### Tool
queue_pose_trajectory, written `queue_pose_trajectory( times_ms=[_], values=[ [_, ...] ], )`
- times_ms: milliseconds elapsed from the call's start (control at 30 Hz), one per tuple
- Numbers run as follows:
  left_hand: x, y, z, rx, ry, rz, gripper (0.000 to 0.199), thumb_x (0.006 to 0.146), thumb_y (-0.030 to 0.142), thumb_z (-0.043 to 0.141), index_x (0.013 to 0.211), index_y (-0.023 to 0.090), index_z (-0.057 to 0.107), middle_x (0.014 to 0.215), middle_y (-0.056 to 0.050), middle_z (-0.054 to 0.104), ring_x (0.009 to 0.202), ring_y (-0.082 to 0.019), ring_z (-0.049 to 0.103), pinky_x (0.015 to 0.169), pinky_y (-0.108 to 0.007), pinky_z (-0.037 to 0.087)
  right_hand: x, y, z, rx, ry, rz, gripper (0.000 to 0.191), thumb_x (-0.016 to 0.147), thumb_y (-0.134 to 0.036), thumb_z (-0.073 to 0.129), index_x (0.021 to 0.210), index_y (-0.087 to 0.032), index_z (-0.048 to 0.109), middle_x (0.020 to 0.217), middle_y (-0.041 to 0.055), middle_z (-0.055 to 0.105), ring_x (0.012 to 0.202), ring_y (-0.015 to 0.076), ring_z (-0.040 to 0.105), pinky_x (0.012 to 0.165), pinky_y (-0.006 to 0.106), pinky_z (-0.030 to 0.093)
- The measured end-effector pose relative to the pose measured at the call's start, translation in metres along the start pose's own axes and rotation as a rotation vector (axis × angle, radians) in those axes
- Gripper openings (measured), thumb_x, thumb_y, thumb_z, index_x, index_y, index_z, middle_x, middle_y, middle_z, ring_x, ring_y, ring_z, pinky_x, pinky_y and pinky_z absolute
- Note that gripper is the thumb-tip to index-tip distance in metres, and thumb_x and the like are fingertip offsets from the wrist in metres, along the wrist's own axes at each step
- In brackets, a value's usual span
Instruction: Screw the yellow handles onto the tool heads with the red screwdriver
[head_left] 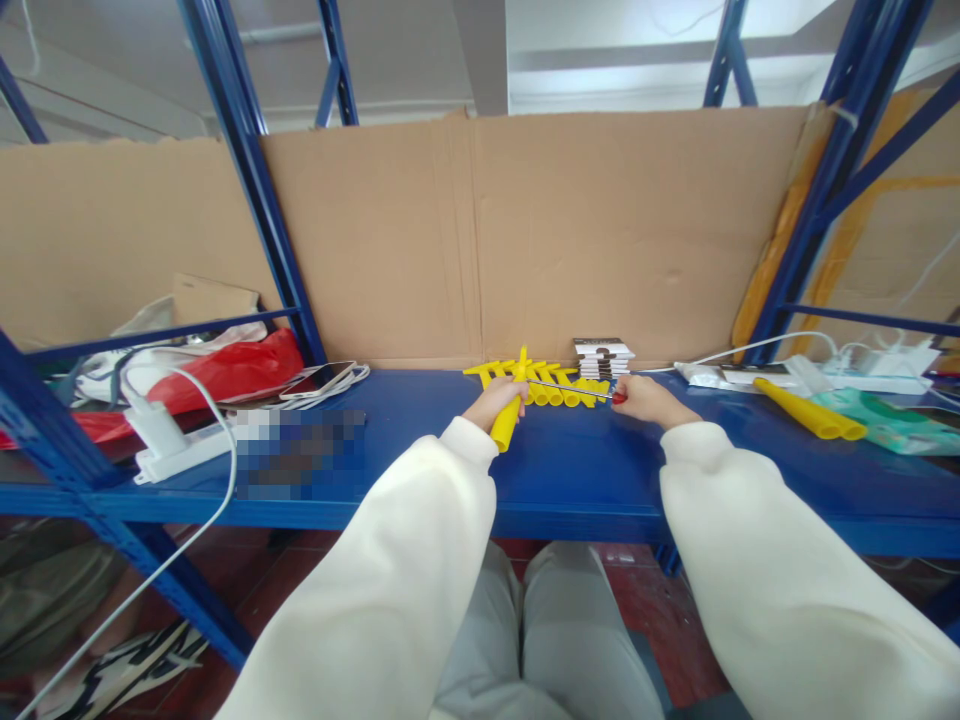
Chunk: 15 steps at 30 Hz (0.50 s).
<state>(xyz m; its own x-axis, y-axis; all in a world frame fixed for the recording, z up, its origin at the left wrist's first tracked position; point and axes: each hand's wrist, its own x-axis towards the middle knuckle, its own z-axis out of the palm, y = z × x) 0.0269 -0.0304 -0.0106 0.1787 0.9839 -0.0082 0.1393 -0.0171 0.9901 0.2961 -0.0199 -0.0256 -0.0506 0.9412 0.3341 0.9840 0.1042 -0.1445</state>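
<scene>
My left hand [495,403] is closed around a yellow plastic piece [506,425] with a tube-shaped lower end and a cross-shaped top. In my right hand [646,402] is the red handle of a screwdriver [570,388], its metal shaft pointing left. The shaft's tip reaches the yellow piece near my left fingers; the exact contact is too small to tell. Just behind my hands, several similar yellow pieces [551,396] lie in a row on the blue table [420,450].
Behind the row stands a stack of small printed boxes or cards [602,357] against the cardboard wall [615,220]. Two yellow tubes [810,412] and a green packet [892,422] lie right. A power strip [184,450], cable and red bag [240,372] sit left, between blue posts.
</scene>
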Motion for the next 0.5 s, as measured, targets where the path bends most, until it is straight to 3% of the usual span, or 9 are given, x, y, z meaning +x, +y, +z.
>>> queue_pose_trajectory(
  times_ms=[500],
  values=[
    [0.0036, -0.0024, -0.0013, -0.022, 0.025, 0.005, 0.012, 0.064, 0.008, 0.057, 0.070, 0.019, 0.057, 0.040, 0.002, 0.050, 0.036, -0.014, 0.046, 0.044, -0.024, 0.039, -0.0010, -0.0020, -0.0034, -0.034, -0.006, 0.030, 0.007, 0.072, -0.021, 0.064, 0.078, -0.023, 0.068, 0.077, 0.0062, 0.073, 0.072, 0.0213, 0.066, 0.059, 0.027, 0.040]
  ],
)
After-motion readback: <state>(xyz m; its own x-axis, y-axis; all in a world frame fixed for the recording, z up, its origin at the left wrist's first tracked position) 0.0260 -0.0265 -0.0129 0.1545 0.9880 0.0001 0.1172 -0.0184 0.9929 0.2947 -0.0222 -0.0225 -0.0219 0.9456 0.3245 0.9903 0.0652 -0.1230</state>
